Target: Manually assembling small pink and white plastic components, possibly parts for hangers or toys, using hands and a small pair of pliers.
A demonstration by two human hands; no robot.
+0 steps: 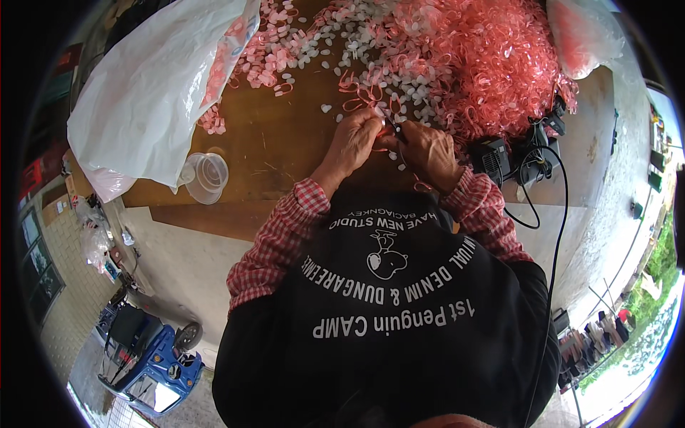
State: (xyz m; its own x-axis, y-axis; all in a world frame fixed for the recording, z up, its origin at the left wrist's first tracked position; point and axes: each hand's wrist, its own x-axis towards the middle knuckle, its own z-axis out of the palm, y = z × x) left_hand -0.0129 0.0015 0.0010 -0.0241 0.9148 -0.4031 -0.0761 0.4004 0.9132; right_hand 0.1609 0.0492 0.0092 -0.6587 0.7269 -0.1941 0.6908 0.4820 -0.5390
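Note:
Over the near part of the brown table, my hands meet in front of my chest. My left hand (354, 145) is closed in a pinch on a pink plastic loop, and more pink loops (365, 94) lie just beyond its fingertips. My right hand (430, 152) is closed round a slim dark tool (392, 127) whose tip points toward the left fingers; its exact kind is hidden by the grip. White oval pieces (417, 93) lie scattered just past both hands. A large heap of pink plastic loops (492, 64) rises at the far right.
A big white plastic bag (153, 93) covers the table's left side, with a clear round tub (207, 178) below it. Black power adapters (492, 158) and a black cable (566, 207) sit by my right forearm. A bag of pink pieces (581, 36) stands far right.

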